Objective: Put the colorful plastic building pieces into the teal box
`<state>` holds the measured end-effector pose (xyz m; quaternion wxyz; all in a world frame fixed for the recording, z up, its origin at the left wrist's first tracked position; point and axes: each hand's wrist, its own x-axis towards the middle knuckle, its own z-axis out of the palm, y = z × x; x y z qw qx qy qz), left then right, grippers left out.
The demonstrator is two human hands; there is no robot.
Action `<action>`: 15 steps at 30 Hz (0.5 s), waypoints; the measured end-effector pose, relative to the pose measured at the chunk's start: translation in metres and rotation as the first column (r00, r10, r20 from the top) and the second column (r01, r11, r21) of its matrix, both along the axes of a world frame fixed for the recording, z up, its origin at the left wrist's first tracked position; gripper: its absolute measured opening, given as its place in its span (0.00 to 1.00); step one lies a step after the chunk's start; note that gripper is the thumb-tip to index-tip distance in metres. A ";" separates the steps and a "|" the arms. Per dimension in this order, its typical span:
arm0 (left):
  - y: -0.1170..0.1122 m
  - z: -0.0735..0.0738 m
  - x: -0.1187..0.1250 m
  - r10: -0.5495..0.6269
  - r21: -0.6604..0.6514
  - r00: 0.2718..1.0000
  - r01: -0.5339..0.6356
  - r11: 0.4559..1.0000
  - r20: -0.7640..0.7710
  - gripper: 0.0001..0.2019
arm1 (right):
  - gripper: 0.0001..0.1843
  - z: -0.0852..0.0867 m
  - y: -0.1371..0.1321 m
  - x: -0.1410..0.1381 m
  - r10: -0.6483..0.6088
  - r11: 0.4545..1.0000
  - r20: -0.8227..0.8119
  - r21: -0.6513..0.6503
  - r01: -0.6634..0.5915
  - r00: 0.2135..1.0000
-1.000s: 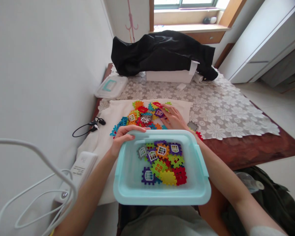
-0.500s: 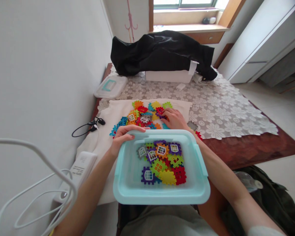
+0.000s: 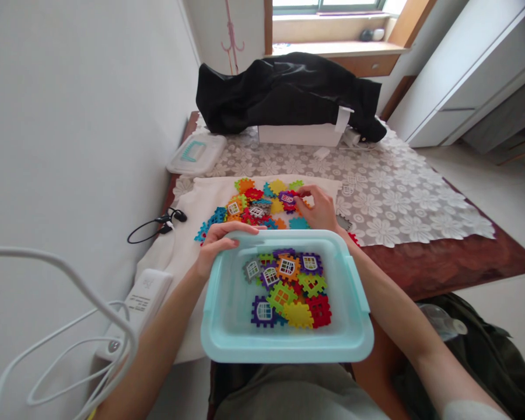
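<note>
My left hand [image 3: 221, 245] is closed on the far-left rim of a pale turquoise plastic bin [image 3: 227, 344], tilted toward me. Several notched plastic building tiles lie inside it, among them a yellow tile [image 3: 298, 315], a red tile [image 3: 319, 310] and an orange tile with a white window [image 3: 287, 267]. Beyond the bin, my right hand [image 3: 318, 209] pinches the right edge of a purple building tile [image 3: 287, 199] with a white window insert. That tile is at the loose pile, close to a yellow tile [image 3: 277, 186] and a turquoise tile [image 3: 298, 223].
The pile rests on a white cloth [image 3: 188, 256] over a lace tablecloth [image 3: 389, 198]. Black earphones [image 3: 160, 223] and a white power strip [image 3: 146, 297] are at left. A lidded box [image 3: 196, 154] and a black-covered object [image 3: 289, 93] stand farther back.
My right hand has shifted slightly right, and more of the purple tile now shows, its window facing me. My left hand and the bin have stayed in place.
</note>
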<state>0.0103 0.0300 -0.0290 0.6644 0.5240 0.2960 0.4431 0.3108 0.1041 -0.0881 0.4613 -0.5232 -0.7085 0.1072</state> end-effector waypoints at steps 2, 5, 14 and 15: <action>0.000 0.000 0.000 -0.003 0.001 1.000 0.003 1.000 0.001 0.19 | 0.11 0.003 0.000 -0.001 0.043 0.999 -0.214 -0.016 -0.048 0.976; 0.001 -0.001 0.000 -0.006 0.003 1.000 0.006 1.000 0.004 0.19 | 0.16 0.008 -0.001 -0.003 0.148 0.979 -0.525 -0.045 -0.201 0.838; 0.000 0.001 0.001 0.003 -0.029 1.000 -0.003 1.000 -0.010 0.19 | 0.27 0.038 -0.027 0.002 0.356 0.779 -0.756 -0.085 -0.621 0.550; 0.000 0.001 0.001 0.002 -0.029 1.000 -0.003 1.000 -0.014 0.19 | 0.26 0.041 -0.029 0.005 0.380 0.750 -0.750 -0.093 -0.655 0.542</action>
